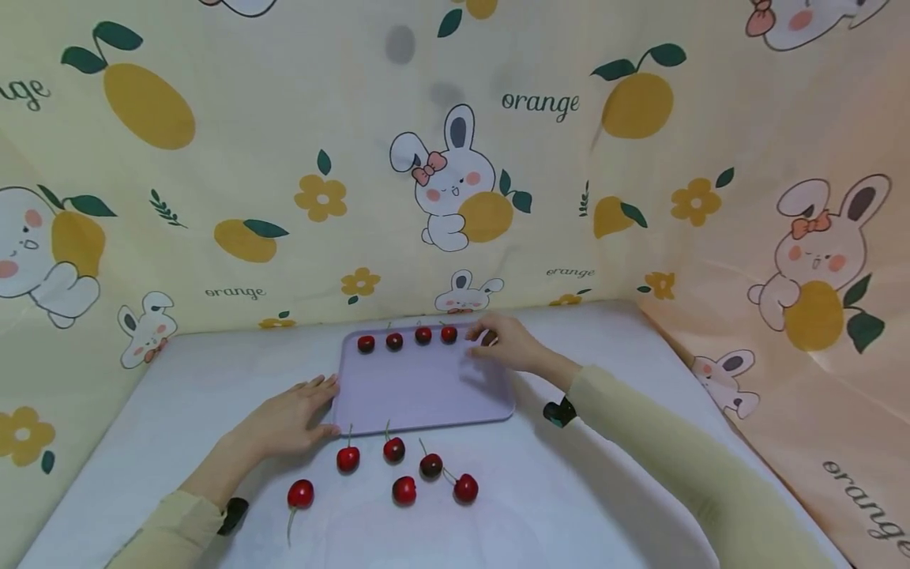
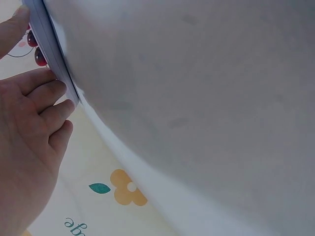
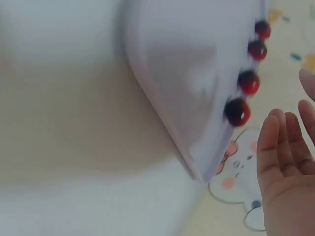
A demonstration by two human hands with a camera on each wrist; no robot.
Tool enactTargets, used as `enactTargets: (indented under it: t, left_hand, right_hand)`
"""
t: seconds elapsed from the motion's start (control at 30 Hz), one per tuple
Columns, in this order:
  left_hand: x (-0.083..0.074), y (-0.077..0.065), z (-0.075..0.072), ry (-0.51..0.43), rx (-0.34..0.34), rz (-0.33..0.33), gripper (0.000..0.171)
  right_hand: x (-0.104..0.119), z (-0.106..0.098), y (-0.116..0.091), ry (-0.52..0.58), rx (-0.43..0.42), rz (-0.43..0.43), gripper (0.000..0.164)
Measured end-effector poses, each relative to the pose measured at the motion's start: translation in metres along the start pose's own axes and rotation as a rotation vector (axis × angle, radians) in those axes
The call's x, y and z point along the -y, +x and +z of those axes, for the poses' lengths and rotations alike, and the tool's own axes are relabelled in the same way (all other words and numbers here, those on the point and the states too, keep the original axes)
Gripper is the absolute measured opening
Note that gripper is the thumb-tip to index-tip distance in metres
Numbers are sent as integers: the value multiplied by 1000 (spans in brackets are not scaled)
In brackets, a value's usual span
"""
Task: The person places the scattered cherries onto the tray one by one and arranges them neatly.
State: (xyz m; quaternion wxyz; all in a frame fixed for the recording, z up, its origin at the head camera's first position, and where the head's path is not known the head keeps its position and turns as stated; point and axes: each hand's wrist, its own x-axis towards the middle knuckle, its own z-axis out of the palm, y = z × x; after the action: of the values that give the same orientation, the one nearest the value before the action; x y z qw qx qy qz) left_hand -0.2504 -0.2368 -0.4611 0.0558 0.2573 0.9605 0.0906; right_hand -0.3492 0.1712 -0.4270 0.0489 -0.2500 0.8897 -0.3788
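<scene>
A row of several dark red cherries [image 1: 423, 336] lies along the far edge of a pale purple tray [image 1: 426, 395]. My right hand [image 1: 508, 341] hovers over the tray's far right corner, just right of the last cherry, its fingers loosely bent. The right wrist view shows that hand [image 3: 288, 167] with nothing between thumb and fingers, beside the row of cherries [image 3: 248, 82]. At the tray's left side, my left hand [image 1: 287, 415] rests with fingertips against the rim. In the left wrist view, the fingers [image 2: 49, 93] meet the tray edge [image 2: 54, 54].
Several cherries with stems, among them one at the front left [image 1: 301, 494] and one at the right [image 1: 465, 488], lie on the white tabletop [image 1: 569, 506] in front of the tray. A cloth [image 1: 270, 142] printed with rabbits and oranges hangs behind and at the sides.
</scene>
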Motion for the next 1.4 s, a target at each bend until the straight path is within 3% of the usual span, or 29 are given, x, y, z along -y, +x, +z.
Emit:
enactTargets:
  t: [0.33, 0.57, 0.87, 1.4]
  left_hand:
    - [4, 0, 1, 6, 13, -21, 77]
    - [3, -1, 3, 4, 22, -30, 79]
    - [2, 0, 3, 6, 19, -30, 79]
    - [-2, 1, 3, 1, 14, -34, 80]
  right_hand:
    - [31, 18, -70, 46, 179, -153, 20]
    - [48, 36, -103, 113, 299, -198, 22]
    - [45, 52, -123, 99, 467, -240, 26]
    - [36, 64, -133, 94, 463, -240, 30]
